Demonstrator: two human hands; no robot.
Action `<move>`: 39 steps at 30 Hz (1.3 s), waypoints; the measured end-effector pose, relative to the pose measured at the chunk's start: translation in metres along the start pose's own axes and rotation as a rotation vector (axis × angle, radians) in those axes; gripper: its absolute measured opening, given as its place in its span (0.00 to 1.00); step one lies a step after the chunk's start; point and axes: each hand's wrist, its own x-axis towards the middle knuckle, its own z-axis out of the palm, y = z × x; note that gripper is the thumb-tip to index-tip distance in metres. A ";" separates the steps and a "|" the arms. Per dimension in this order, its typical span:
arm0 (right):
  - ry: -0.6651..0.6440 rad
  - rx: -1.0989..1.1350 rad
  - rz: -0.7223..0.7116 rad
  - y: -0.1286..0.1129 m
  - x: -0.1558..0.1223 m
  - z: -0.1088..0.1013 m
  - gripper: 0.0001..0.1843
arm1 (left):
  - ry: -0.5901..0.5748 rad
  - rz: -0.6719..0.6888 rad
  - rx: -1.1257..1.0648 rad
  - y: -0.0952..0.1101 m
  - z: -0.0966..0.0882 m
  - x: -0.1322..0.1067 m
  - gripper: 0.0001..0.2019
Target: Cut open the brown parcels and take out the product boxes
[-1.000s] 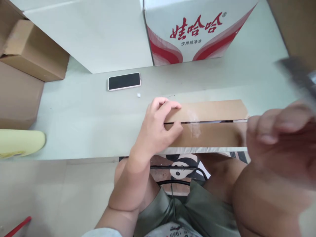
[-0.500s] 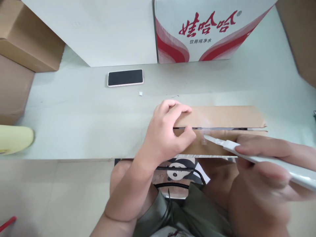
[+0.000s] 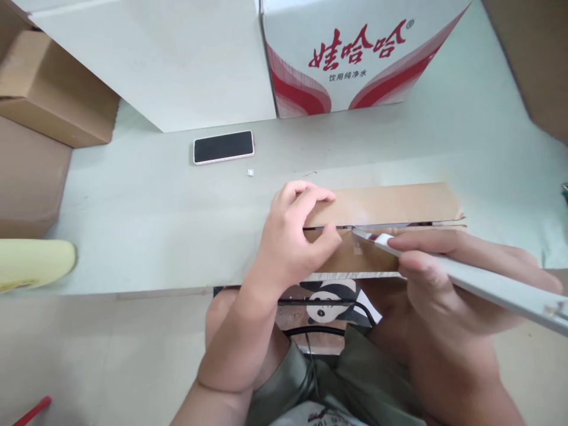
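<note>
The cardboard box (image 3: 399,201) lies on the bench (image 3: 155,207), between the person's two hands. At the box's left end, the left hand (image 3: 288,236) presses on the flaps, its grip spread rather than closed. On the box's right, the right hand (image 3: 459,290) has its grip closed around a white knife (image 3: 497,291), blade tip at the box's middle slit, beside clear tape (image 3: 357,249). The work looks barely begun: both flaps lie flat, unfolded; whether the tape is cut through cannot be told. Beyond the box, leftward, lies a phone (image 3: 224,148).
</note>
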 end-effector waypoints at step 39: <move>0.007 0.030 0.132 -0.003 0.012 -0.011 0.03 | -0.026 0.012 0.020 -0.001 -0.001 0.001 0.12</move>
